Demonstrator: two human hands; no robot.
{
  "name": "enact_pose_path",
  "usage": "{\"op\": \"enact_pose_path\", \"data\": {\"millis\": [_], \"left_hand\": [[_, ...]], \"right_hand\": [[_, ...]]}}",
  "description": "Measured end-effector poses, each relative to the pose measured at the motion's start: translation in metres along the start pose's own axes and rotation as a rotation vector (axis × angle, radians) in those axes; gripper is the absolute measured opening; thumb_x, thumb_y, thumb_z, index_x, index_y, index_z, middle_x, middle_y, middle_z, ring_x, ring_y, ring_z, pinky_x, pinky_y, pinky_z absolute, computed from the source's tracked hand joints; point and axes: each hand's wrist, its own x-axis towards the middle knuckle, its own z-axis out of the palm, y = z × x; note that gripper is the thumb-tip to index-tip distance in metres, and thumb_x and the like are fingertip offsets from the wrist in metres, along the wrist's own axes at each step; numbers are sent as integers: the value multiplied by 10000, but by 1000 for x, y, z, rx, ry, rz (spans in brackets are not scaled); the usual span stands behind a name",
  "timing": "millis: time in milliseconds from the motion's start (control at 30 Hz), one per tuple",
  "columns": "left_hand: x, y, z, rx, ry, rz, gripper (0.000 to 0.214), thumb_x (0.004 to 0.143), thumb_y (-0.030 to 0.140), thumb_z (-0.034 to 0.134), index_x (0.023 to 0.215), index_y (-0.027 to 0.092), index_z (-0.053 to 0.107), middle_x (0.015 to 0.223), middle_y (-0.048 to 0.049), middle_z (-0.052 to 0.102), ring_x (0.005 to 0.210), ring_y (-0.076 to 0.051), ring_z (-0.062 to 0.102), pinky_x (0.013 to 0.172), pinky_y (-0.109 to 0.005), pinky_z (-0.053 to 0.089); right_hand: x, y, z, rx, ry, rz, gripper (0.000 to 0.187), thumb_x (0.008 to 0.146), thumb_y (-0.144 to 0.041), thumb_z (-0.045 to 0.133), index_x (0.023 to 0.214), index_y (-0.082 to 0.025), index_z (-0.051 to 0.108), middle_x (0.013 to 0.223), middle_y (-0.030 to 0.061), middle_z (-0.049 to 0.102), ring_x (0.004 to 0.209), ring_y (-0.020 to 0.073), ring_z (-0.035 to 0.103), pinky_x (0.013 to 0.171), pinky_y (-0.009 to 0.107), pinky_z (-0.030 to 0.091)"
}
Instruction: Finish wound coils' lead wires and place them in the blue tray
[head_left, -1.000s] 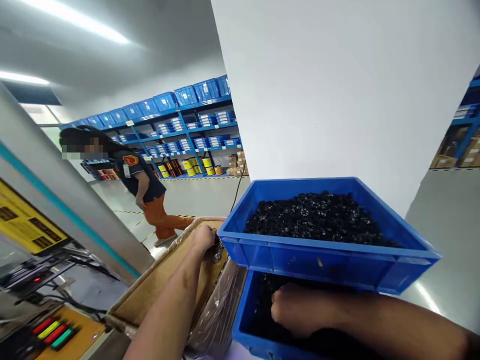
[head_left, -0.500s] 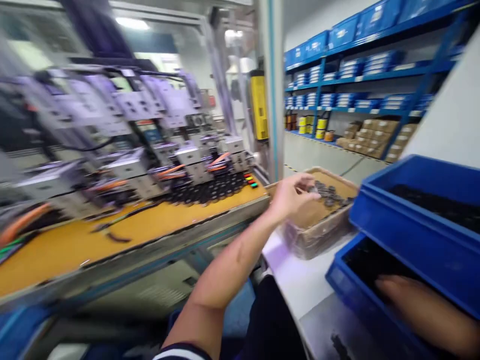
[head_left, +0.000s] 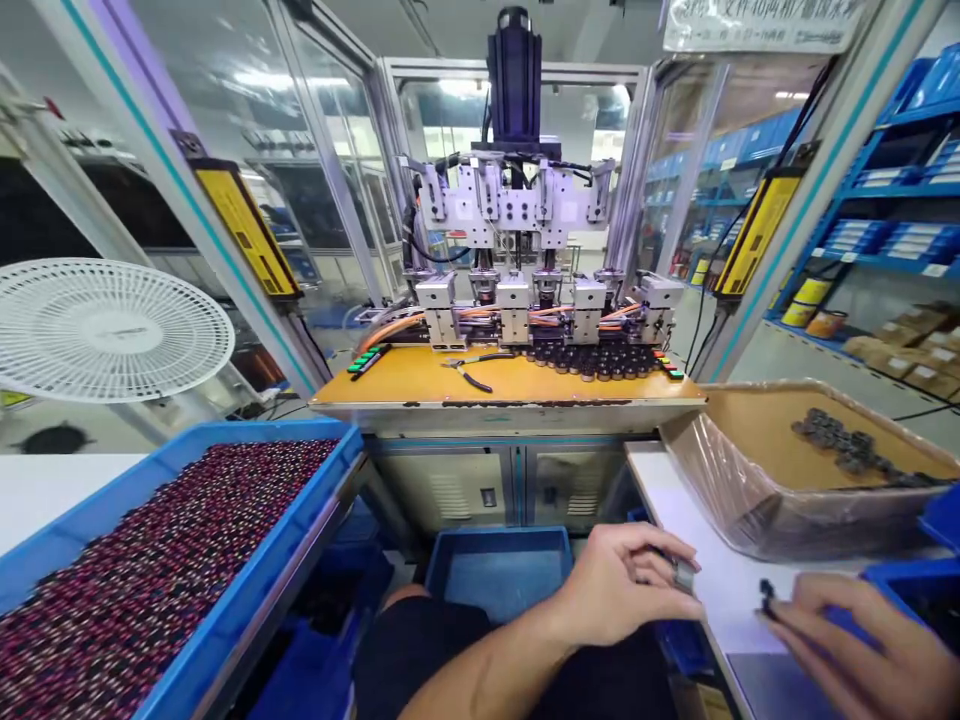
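My left hand (head_left: 626, 585) hovers at the edge of the white table (head_left: 720, 580) on my right, fingers curled round a small grey metal part (head_left: 682, 575). At the lower right my right hand (head_left: 862, 650) pinches a small black part (head_left: 766, 595) between its fingertips. Both hands are close together, the parts a short gap apart. Behind them stands a plastic-lined cardboard box (head_left: 757, 500) with several dark round parts (head_left: 847, 445) on its bottom.
Straight ahead is an assembly machine (head_left: 517, 230) on an orange worktop (head_left: 510, 385) with pliers and rows of black parts. A blue bin of dark red parts (head_left: 150, 560) sits at left, a white fan (head_left: 105, 330) behind it. A blue bin (head_left: 499, 570) lies on the floor; blue shelving stands at right.
My view swung left from the blue bins to face the machine. My left hand came out of the cardboard box and my right hand out of the lower blue bin, both meeting at the table edge.
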Motion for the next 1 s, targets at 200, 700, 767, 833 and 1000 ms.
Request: {"op": "enact_pose_path", "data": {"millis": [200, 700, 767, 833, 1000], "left_hand": [[-7, -11, 16, -27, -51, 37, 597, 426, 456, 965, 887, 113, 801, 711, -66, 749, 605, -126, 667, 674, -267, 576], [0, -20, 28, 336, 148, 498, 483, 609, 7, 834, 978, 317, 796, 966, 58, 822, 850, -131, 786, 825, -176, 616], [-1, -21, 26, 364, 152, 487, 453, 615, 26, 841, 976, 296, 796, 958, 40, 824, 839, -145, 789, 818, -193, 624], [-2, -21, 24, 379, 174, 460, 410, 607, 59, 859, 956, 265, 800, 937, 14, 827, 822, -168, 792, 807, -216, 634], [-2, -20, 23, 337, 197, 347, 370, 587, 129, 893, 931, 233, 805, 928, -23, 827, 812, -204, 794, 784, -250, 647]], "right_hand": [[22, -37, 12, 77, -32, -190, 188, 1010, -165, 486, 897, -192, 634, 773, 22, 680, 668, 128, 679, 614, 187, 573], [28, -19, 9, 188, 40, -221, 101, 981, -145, 560, 936, -105, 641, 850, 63, 696, 828, 106, 679, 740, 196, 582], [29, -19, 8, 219, 46, -189, 78, 968, -165, 601, 966, -98, 641, 874, 66, 685, 832, 104, 663, 749, 196, 574], [29, -17, 7, 247, 22, -153, 109, 955, -172, 631, 1026, -91, 642, 933, 78, 664, 859, 106, 646, 764, 201, 569], [30, -11, 8, 238, -33, -180, 133, 973, -149, 590, 1098, -115, 620, 1039, 78, 611, 845, 82, 609, 748, 183, 561]]}}
